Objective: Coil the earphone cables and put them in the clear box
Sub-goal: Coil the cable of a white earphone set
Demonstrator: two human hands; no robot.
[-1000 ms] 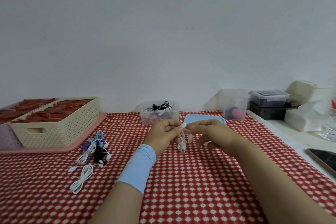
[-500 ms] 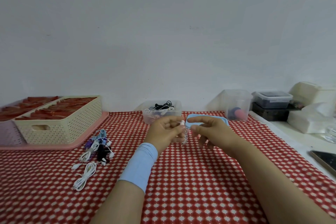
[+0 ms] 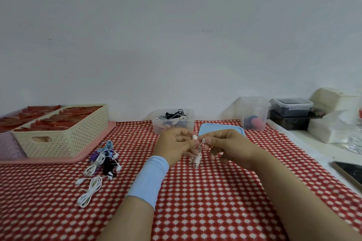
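White earphone cable [image 3: 197,157] is dangling coiled above the tablecloth [image 3: 205,201], left hand [image 3: 176,146] and right hand [image 3: 229,146] each pinching one end. They are partly hiding the blue lid [image 3: 219,128] and clear box [image 3: 173,123]; loose earphones [image 3: 103,160] are lying leftward.

Home-like sorting corner, tabletop [image 3: 195,211] under a red-and-white checked cloth against a bare white wall [image 3: 176,35], cream woven plastic basket [image 3: 64,139] on a pink tray [image 3: 58,159], lidded plastic storage boxes [image 3: 290,106], phone [image 3: 350,172] at the edge

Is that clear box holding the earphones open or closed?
Open: the clear box has no cover on top, and a blue lid lies beside it.
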